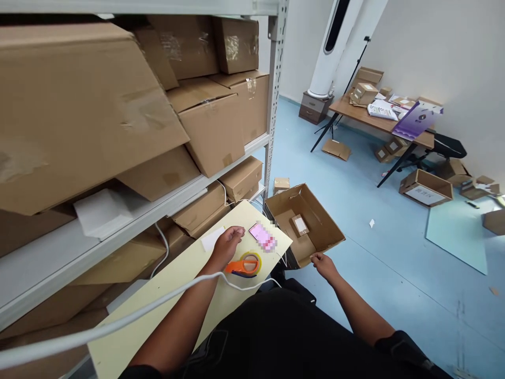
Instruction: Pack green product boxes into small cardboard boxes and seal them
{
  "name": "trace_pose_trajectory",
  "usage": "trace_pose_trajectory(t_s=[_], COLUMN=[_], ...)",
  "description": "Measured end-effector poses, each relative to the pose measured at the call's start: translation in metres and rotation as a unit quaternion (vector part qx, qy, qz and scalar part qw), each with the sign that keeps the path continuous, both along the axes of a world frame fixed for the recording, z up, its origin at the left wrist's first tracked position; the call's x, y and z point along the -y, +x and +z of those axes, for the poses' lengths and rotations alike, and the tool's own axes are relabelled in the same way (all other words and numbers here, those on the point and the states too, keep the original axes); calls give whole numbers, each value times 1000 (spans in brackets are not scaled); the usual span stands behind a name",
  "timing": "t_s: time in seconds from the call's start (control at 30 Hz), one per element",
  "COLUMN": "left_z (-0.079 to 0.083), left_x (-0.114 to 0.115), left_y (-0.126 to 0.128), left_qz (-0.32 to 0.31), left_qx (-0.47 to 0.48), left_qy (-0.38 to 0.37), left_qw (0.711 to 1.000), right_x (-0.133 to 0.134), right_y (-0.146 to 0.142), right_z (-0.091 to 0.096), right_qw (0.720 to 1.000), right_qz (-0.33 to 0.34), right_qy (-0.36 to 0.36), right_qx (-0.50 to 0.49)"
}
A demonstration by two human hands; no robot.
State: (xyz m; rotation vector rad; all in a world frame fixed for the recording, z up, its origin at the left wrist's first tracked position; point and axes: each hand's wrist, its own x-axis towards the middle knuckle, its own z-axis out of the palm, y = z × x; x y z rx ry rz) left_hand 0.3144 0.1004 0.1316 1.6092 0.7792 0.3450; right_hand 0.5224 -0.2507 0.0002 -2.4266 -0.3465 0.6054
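Observation:
My left hand (229,245) is over the cream tabletop (173,295), its fingers curled together; whatever may be inside them is hidden. Just below it lies an orange tape dispenser (236,267) with a yellowish roll. To its right is a phone (262,236) with a lit pink screen, partly blurred out. A white sheet (212,238) lies left of the hand. My right hand (324,265) is closed at the near rim of an open cardboard box (325,223), fingers pinched on its edge. Inside that box lies a small brown box (300,225) with a white label.
Metal shelves (272,105) packed with cartons (216,126) rise on the left. A white cable (158,300) crosses above my left forearm. Across the blue floor stands a wooden table (366,117) with parcels, with open cartons (426,187) beside it. A small carton (281,184) sits behind the box.

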Motion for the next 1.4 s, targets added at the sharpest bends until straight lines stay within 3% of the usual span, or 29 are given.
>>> trace_pose_trajectory(t_s=[0.4,0.63,0.83,1.1,1.23,1.4], left_z=[2,-1,5,10,11,12], left_x=[-4,21,65,151,194,238], left_y=[-59,-77,-65,-38,-46,-79], left_qz=[48,108,194,328,378,455], left_qx=[31,17,19,23,10,9], left_qy=[4,-5,-13,-32,-34,-31], left_qw=[998,994,981,944,925,890], right_x=[-34,-36,-50,-85,-93,-102], right_y=[-3,13,43,80,83,65], right_z=[14,16,27,29,26,30], right_qw=[995,986,959,889,862,835], right_qz=[97,165,277,446,496,537], right_qy=[3,7,41,79,67,66], right_qx=[-22,-24,-42,-74,-85,-94])
